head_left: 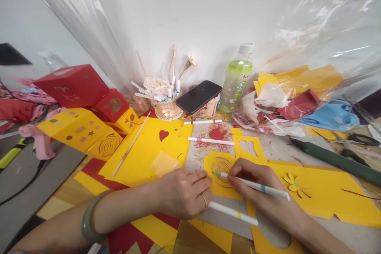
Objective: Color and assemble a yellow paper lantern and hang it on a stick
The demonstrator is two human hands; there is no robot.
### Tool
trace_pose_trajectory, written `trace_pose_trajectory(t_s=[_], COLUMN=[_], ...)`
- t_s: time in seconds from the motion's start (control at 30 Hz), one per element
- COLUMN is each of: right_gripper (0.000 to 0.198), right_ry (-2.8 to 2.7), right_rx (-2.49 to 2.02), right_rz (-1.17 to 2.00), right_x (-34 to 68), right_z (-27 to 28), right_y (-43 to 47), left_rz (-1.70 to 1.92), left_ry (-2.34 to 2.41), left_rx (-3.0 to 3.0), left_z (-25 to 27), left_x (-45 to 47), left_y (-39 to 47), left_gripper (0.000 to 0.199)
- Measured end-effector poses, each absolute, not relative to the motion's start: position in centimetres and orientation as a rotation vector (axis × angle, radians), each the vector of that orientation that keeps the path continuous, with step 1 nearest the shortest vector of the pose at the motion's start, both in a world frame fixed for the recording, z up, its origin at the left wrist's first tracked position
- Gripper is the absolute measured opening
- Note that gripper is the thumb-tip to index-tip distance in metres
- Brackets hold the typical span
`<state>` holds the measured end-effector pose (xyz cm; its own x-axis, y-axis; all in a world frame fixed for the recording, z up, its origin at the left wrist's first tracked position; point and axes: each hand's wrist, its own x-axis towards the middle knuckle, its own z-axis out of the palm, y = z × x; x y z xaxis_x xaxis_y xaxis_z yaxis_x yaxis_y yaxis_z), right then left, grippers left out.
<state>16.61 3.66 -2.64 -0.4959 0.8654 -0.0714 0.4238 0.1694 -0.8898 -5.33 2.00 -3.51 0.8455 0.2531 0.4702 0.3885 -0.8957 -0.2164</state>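
My view from the head camera centres on the right hand (258, 186), its thumb and fingers pinching a white pen with a green band (268, 189). The pen's green tip meets the cut lines on a small yellow card (218, 191). The left hand (186, 193) lies palm down, fingertips at the card's left edge; a white pen with a yellow band (235, 213) runs out from under its curled fingers, and I cannot tell whether they grip it.

Under the card I make out a grey board (195, 158) blotched with red, across which two more capped white pens lie. Yellow and red sheets overlap around it, with the wooden table (189, 238) showing at the near edge. Farther back stand a basket of pens (166, 109), a dark phone (199, 97) propped slantwise and a green-labelled bottle (236, 83). To the left I see stacked red and yellow boxes; to the right, a clear bag of scraps (293, 107) and scissors (342, 139). Clear plastic sheeting hangs before a pale wall (190, 8).

The card itself looks flat and roughly square, its middle cut with curving slits like a loose rose.
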Motion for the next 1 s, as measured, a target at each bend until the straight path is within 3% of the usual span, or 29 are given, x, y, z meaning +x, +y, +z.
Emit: trace_pose_trajectory(t_s=[0.67,1.0], right_gripper=[0.020,0.028], right_ry=[-1.962,-1.656], right_rx=[-1.270,-1.336], right_rz=[1.211,1.252], right_x=[16.3,17.7], right_z=[-2.4,-1.6], right_y=[3.9,4.2], left_rz=[-0.660,-0.621], left_ry=[-0.480,-0.469], left_rx=[-2.717,-2.728], left_z=[-3.3,-3.6], left_x=[-5.2,-5.6], left_y=[2.2,2.1], left_gripper=[0.021,0.014])
